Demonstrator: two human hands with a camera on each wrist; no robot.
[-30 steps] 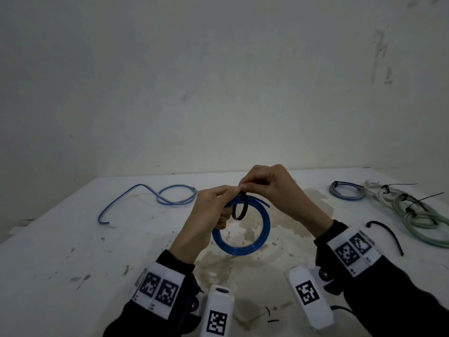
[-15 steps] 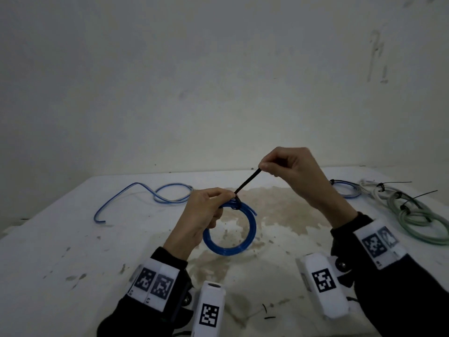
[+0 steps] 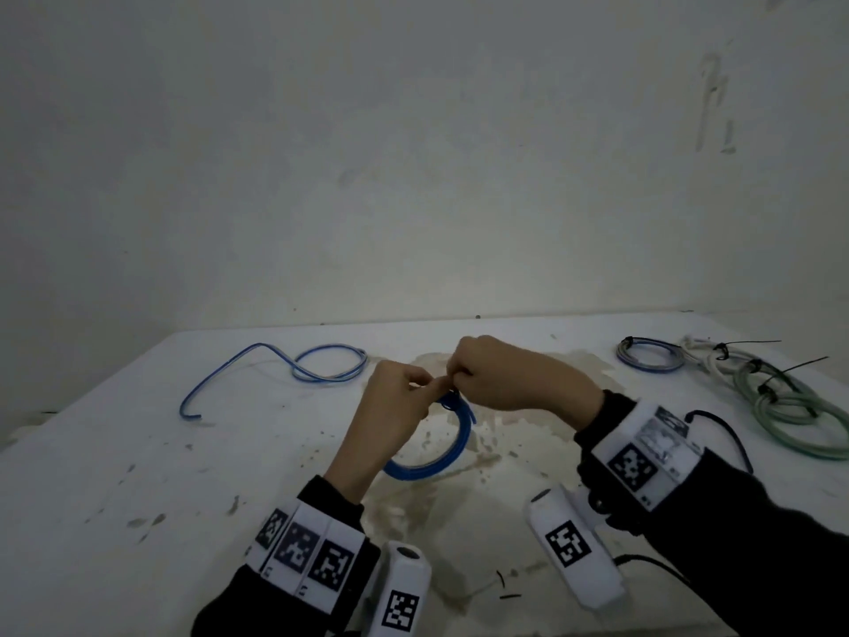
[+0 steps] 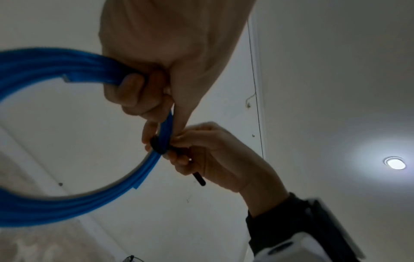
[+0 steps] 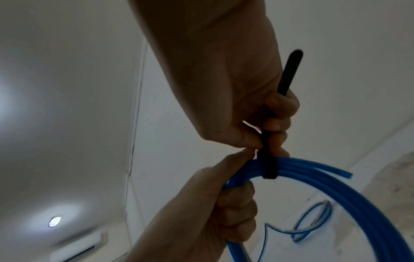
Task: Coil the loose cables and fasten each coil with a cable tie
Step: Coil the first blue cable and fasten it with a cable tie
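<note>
Tension on the cable tie (image 5: 268,164) has been taken up: half a second ago its tail was drawn out high and to the right, whereas now the right hand (image 3: 510,374) is pinched on it close against the blue coil (image 3: 452,445). The coil is gripped by the left hand (image 3: 395,406) just beside the band, above the table (image 3: 138,475). Fastening of this coil is judged nearly done. Farther off, a loose blue cable (image 3: 317,367) is left uncoiled, and tied coils (image 3: 781,402) are seen at far right.

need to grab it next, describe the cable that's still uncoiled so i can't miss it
On the white table, look to the far left, away from the tied coils at the right edge. The loose blue cable lies there alone: one open loop with a long tail, no black tie on it.
</note>
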